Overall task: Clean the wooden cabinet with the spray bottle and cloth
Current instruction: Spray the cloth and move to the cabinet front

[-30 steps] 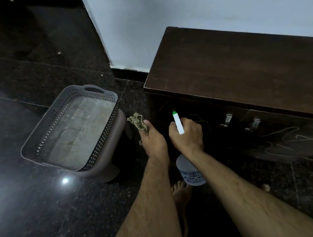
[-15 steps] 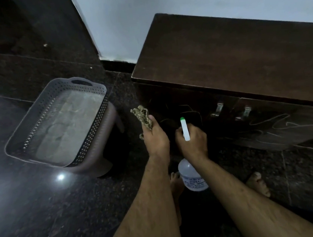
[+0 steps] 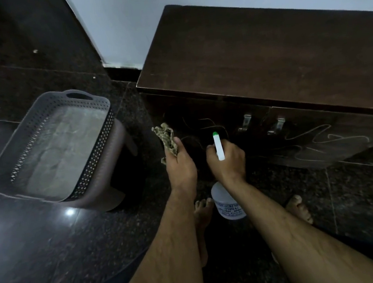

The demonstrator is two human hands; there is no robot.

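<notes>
A low dark wooden cabinet [image 3: 265, 62] stands against the white wall, its front doors marked with pale scribbles. My left hand [image 3: 180, 165] grips a crumpled patterned cloth [image 3: 166, 139] close to the cabinet's left front corner. My right hand [image 3: 227, 157] is wrapped around the head of a clear spray bottle [image 3: 228, 203] with a white trigger top and green nozzle tip, pointed at the left door. The bottle's body hangs below my wrist.
A grey perforated plastic basket [image 3: 105, 108] sits on a brown stool [image 3: 121, 148] to the left. Two metal door handles [image 3: 262, 123] stick out of the cabinet front. My bare feet [image 3: 203, 214] stand on the dark polished granite floor.
Both hands stay in front of the left door, each keeping its grip. The view has shifted slightly, so the cabinet and basket sit a little differently in frame.
</notes>
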